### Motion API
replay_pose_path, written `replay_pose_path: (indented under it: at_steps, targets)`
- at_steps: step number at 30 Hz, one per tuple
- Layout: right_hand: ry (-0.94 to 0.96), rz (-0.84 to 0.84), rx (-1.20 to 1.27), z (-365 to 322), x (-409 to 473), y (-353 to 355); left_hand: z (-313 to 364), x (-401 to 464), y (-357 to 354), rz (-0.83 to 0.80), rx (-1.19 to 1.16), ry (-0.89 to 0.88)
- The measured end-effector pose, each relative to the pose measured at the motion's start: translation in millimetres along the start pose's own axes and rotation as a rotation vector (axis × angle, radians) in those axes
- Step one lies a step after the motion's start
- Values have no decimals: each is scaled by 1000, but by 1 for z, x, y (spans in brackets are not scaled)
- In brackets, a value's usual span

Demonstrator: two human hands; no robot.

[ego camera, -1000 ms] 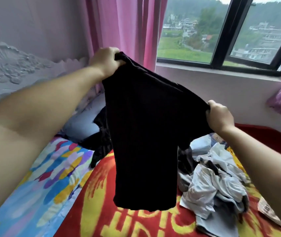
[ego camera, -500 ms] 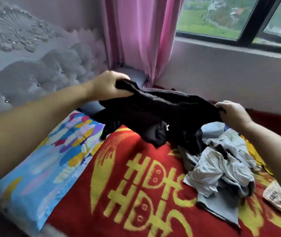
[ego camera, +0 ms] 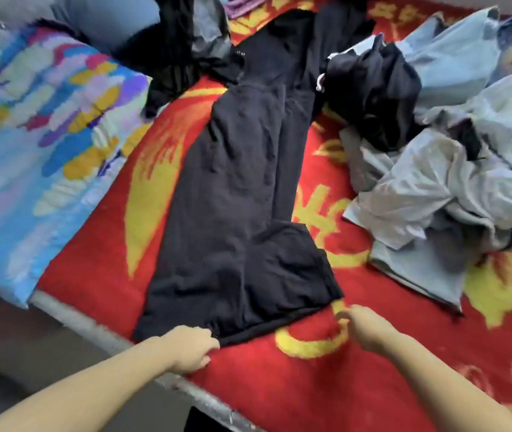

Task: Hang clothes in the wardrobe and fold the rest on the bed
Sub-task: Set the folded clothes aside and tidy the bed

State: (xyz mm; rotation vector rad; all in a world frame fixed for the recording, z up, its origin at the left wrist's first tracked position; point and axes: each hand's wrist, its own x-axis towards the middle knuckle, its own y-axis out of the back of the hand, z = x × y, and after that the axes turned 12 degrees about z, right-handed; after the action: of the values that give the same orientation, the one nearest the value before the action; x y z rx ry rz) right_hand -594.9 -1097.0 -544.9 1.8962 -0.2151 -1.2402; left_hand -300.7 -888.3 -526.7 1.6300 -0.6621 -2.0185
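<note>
Looking down: I see a bed (ego camera: 326, 385) under a red blanket (ego camera: 98, 275) with large yellow characters, too covered for me to read.
Garment: black garment (ego camera: 236, 219) lies flat and lengthwise on the blanket, near hem by the bed's front edge.
Left hand: my left hand (ego camera: 190, 349) pinches the hem's near corner.
Right hand: my right hand (ego camera: 368, 330) hovers just off the hem's other corner; fingers blurred, I cannot tell their state.
Left side: multicoloured pillow (ego camera: 39, 135).
Right side: heap of pale clothes (ego camera: 454, 182), touching darker pieces.
Labels: none legible.
</note>
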Motion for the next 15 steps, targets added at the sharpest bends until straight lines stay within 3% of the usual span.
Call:
replay_pose_path:
  at_steps: [4,7,11,15]
  targets:
    - [-160,362,358,5,35,0,37,68,26,480,8,34]
    - [-273,606,570,-13,69,17,60,108,38,626,-87,137]
    - [-276,466,517,-38,106,24,76,129,21,608,22,248]
    - [-251,471,489,-40,118,29,65,123,20,724,18,143]
